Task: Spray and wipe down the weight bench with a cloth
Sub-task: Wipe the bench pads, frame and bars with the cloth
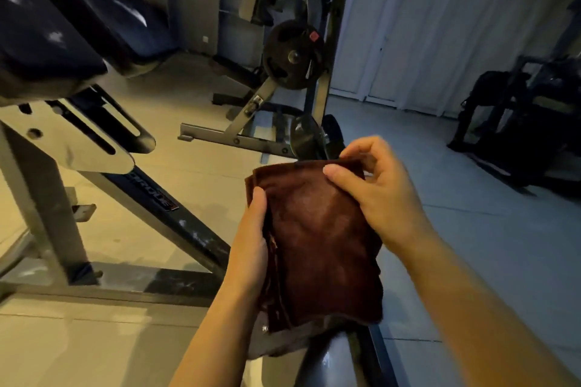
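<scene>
A folded dark red cloth (pixel 317 242) is held up in front of me, low in the middle of the view. My left hand (pixel 251 248) grips its left edge, thumb on top. My right hand (pixel 374 185) pinches its upper right corner between thumb and fingers. The weight bench's dark padded seat (pixel 50 25) fills the upper left, tilted, with pale wet-looking streaks on it. Its grey metal frame (pixel 72 148) and slanted black beam (pixel 176 223) run below it. No spray bottle shows.
A rack with a black weight plate (pixel 294 55) stands behind the cloth. Dark gym equipment (pixel 515 122) sits at the right by a white panelled wall (pixel 440 25). A rounded grey part (pixel 333 361) lies at the bottom edge. The floor is tiled.
</scene>
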`<state>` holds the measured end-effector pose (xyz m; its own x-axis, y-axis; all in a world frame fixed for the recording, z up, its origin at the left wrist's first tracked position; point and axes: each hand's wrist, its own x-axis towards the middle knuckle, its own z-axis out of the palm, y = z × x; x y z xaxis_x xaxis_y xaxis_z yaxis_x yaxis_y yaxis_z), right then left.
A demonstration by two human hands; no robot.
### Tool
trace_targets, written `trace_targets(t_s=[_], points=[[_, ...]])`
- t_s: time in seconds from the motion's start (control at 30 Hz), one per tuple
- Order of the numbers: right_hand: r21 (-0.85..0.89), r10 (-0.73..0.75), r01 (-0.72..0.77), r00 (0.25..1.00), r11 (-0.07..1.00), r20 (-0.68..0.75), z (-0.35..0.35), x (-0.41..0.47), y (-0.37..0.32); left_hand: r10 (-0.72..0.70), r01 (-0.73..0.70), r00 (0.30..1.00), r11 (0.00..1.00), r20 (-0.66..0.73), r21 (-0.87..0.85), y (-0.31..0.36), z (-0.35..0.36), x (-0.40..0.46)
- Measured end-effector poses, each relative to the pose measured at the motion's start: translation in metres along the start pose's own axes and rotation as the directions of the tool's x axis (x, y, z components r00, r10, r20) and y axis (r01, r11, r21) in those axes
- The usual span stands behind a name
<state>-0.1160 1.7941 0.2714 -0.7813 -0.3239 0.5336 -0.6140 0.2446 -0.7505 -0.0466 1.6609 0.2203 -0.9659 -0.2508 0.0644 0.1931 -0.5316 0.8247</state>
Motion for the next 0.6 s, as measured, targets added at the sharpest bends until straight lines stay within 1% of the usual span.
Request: trace_targets(t_s=[0.03,0.07,0.1,0.13,0.17,0.2,0.23,0.27,0.3,0.37,0.47,0.53,0.6], points=[[-0.057,0.011,-0.012,1.000,0.998,-0.013,0.002,0.018,0.002,0.045,-0.029,0.996,0.981,-0.080,0.191,-0.001,0.000,0.016],[-0.160,0.028,-0.027,1.000,0.987,0.001,0.005,0.036,0.008,0.117,-0.050,0.982,0.920,-0.150,0.389,-0.004,0.001,0.029],[-0.266,0.068,-0.058,0.997,0.962,0.027,0.008,0.051,0.017,0.182,-0.046,0.966,0.817,-0.182,0.575,-0.010,0.000,0.036],[-0.324,0.119,-0.103,0.992,0.940,0.030,0.010,0.060,0.030,0.249,-0.059,0.955,0.697,-0.164,0.714,-0.019,0.000,0.039],[-0.332,0.179,-0.166,0.984,0.929,0.007,0.010,0.063,0.041,0.298,-0.123,0.952,0.577,-0.068,0.807,-0.029,0.002,0.040],[-0.291,0.217,-0.218,0.975,0.931,-0.038,0.007,0.061,0.050,0.310,-0.214,0.948,0.466,0.069,0.858,-0.038,0.010,0.036],[-0.227,0.227,-0.242,0.970,0.943,-0.091,0.004,0.053,0.057,0.296,-0.279,0.940,0.374,0.171,0.885,-0.046,0.018,0.034],[-0.161,0.223,-0.244,0.965,0.956,-0.141,0.000,0.043,0.065,0.281,-0.301,0.935,0.311,0.216,0.901,-0.053,0.025,0.034],[-0.113,0.225,-0.247,0.959,0.963,-0.174,-0.004,0.031,0.072,0.280,-0.281,0.939,0.284,0.201,0.917,-0.057,0.031,0.037],[-0.072,0.207,-0.223,0.961,0.972,-0.181,-0.012,0.007,0.089,0.291,-0.212,0.948,0.281,0.127,0.936,-0.056,0.035,0.046],[-0.085,0.203,-0.213,0.973,0.973,-0.112,-0.014,-0.017,0.115,0.258,-0.228,0.954,0.306,0.150,0.924,-0.052,0.034,0.054],[-0.085,0.213,-0.219,0.975,0.972,-0.070,-0.005,-0.022,0.126,0.198,-0.233,0.965,0.333,0.173,0.914,-0.044,0.034,0.063],[-0.034,0.226,-0.228,0.972,0.973,-0.063,0.005,-0.021,0.130,0.113,-0.228,0.973,0.364,0.200,0.903,-0.033,0.037,0.075]])
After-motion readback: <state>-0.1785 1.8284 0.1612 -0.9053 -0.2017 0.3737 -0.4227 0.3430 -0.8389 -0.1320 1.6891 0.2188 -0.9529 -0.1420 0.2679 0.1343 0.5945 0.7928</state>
